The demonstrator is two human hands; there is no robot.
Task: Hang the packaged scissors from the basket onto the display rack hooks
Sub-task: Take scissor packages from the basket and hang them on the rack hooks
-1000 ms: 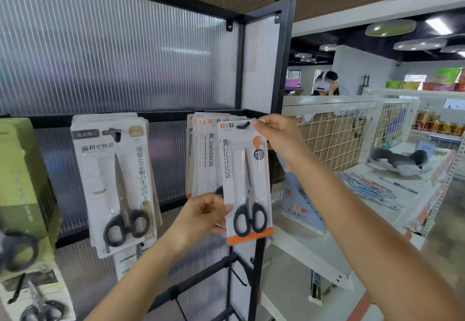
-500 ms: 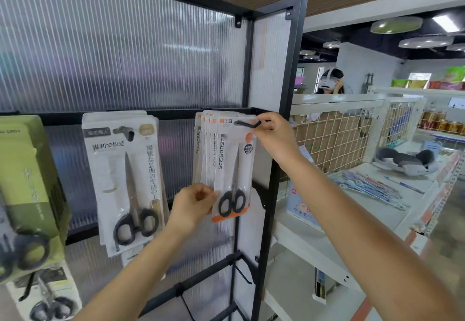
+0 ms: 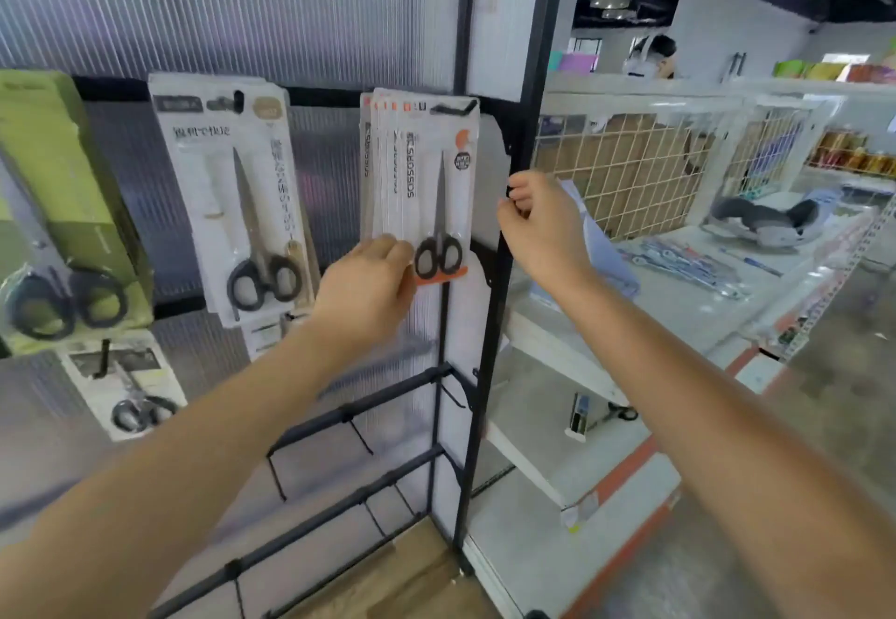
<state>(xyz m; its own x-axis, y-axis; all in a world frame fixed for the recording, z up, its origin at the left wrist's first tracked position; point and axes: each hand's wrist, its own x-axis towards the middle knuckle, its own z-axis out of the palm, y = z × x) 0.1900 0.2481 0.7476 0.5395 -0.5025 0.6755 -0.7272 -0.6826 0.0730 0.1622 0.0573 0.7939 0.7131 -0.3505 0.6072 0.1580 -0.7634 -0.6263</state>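
Left hand [image 3: 366, 288]: fingers rest against the lower left edge of the front scissors pack [image 3: 439, 191]; whether they pinch it I cannot tell.
Scissors pack: hangs upright on the hook [image 3: 453, 107], front of a stack, long axis vertical.
Right hand [image 3: 540, 223]: curled, holding nothing, just right of the pack beside the rack post [image 3: 504, 279].
Nearer hand: left, below the pack.

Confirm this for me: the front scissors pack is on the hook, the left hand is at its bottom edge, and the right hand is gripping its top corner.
Not quite. In the head view the right hand is off the scissors pack, curled beside the rack's black post and holding nothing. The pack does hang on the hook, and the left hand is at its bottom edge.
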